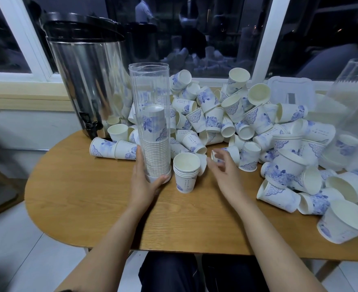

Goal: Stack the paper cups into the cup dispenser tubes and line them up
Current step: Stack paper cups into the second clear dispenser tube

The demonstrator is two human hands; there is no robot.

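Observation:
A clear cup dispenser tube (149, 89) stands upright on the wooden table (89, 207), about half filled with upside-down nested white-and-blue paper cups (155, 144). My left hand (143, 182) grips the tube's base, thumb at the front. Just right of the tube stands a short upright stack of nested cups (186, 172). My right hand (223, 168) hovers right of that stack with fingers loosely spread, holding nothing, close to a lying cup (215, 154). A big heap of loose cups (237, 119) covers the table's back and right.
A steel drinks urn (85, 81) with a black tap stands at the back left by the window. A clear lidded box (290, 91) and a clear plastic bag (351, 114) sit at the back right. My knees are under the table's front edge.

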